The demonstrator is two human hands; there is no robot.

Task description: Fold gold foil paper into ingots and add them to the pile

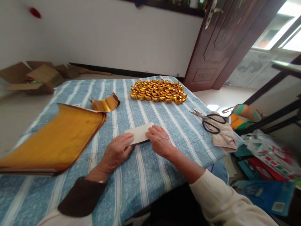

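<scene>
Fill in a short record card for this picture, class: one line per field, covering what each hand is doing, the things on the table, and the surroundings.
Left hand: flat on the near-left end of the white paper
Right hand: pressing the paper's right end
Surface: table with blue striped cloth
Left of hands: stack of gold foil sheets; curled gold strip behind it
Far side: folded gold ingots grouped together
Right: black-handled scissors lying on a beige cloth
Background: cardboard boxes on floor, dark wooden door
</scene>
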